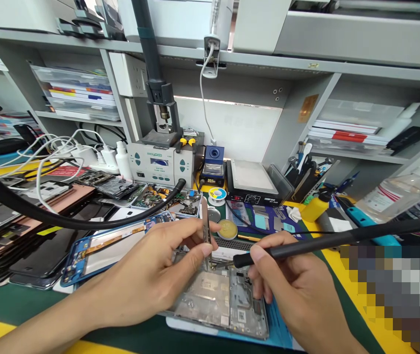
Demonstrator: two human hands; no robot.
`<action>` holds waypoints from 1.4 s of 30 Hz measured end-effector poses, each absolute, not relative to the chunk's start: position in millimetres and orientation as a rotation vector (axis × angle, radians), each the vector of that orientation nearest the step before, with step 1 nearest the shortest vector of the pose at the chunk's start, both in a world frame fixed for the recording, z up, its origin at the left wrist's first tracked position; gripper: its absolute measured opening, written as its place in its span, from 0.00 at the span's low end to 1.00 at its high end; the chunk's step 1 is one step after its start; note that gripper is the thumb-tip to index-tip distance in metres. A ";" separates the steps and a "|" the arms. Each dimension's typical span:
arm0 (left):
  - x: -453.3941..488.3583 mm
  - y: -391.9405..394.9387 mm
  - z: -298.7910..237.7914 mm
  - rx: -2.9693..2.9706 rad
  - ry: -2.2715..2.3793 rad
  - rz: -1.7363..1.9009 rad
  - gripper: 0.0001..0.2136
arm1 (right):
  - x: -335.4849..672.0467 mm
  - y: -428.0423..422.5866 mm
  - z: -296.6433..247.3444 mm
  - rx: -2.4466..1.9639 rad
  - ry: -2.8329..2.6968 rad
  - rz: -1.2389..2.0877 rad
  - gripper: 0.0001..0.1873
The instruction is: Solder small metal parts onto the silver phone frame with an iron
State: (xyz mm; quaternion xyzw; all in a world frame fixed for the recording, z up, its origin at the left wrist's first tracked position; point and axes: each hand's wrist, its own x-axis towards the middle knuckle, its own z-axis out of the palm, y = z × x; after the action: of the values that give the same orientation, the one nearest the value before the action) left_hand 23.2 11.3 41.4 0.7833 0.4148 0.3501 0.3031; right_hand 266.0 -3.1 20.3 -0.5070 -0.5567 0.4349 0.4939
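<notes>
My left hand [165, 260] pinches a pair of metal tweezers [205, 226] held upright, tips down at the upper part of a phone frame [210, 295]. In my right hand [294, 280] is a soldering iron [305, 246] with a black handle, its tip pointing left and meeting the same spot near the tweezer tips. The grey metal frame lies flat on a light blue and white pad [279, 324]. Whatever small part sits between the tips is too small to make out.
Left of my hands lie a blue phone frame [71, 260] and stacked phone parts [18, 216]. A black hose [84, 223] arches across the left side. Behind stand a hot air station [154, 162], a solder spool [217, 195], a round flux tin [227, 229] and a yellow bottle [315, 209].
</notes>
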 end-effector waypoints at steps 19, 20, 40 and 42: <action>23.6 13.1 43.5 2.076 1.110 0.933 0.13 | 266.3 -4.5 20.7 -1.244 -1.349 1.047 0.25; 23.8 13.1 43.9 2.072 1.103 0.936 0.13 | 266.4 -4.5 20.9 -1.247 -1.347 1.046 0.25; 19.3 12.1 32.6 2.010 1.142 1.095 0.12 | 266.0 -5.6 26.9 -1.330 -1.301 1.022 0.10; 20.0 11.3 32.3 2.000 1.136 1.118 0.12 | 265.3 -5.9 27.1 -1.335 -1.277 1.021 0.09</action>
State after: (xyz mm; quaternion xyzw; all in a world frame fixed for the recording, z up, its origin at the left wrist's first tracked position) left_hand 20.0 11.3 32.3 0.7489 0.4253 0.4187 0.2882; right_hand 265.3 -5.9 27.1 -0.5501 -0.5265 0.4208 0.4930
